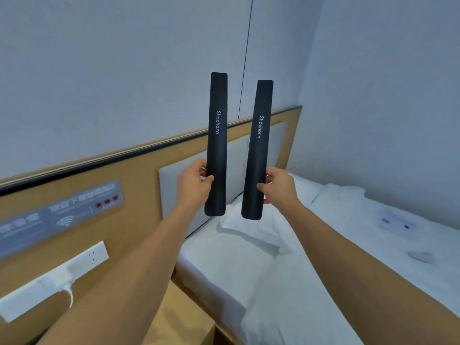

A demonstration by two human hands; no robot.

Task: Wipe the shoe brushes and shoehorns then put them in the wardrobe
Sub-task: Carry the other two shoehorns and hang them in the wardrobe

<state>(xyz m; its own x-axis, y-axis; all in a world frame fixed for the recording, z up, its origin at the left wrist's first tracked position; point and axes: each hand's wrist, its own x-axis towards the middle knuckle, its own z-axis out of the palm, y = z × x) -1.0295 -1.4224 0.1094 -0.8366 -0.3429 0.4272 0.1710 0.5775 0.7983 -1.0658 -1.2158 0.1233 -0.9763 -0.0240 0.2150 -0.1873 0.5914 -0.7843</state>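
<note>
Two long black shoehorns, each printed "Shoehorn" in white, stand upright side by side in the air above the bed. My left hand (193, 183) pinches the left shoehorn (217, 135) near its lower end, thumb across the front. My right hand (278, 186) grips the right shoehorn (258, 145) at about the same height; this one leans slightly right at the top. The two shoehorns are a little apart and do not touch. No shoe brush, cloth or wardrobe is in view.
A bed with white sheets (286, 282) and a white pillow (249, 227) lies below the hands. A wooden headboard panel (139, 175) carries a grey padded section, a sign and a white socket strip (57, 277). Small white items (395, 222) lie on the bed at right.
</note>
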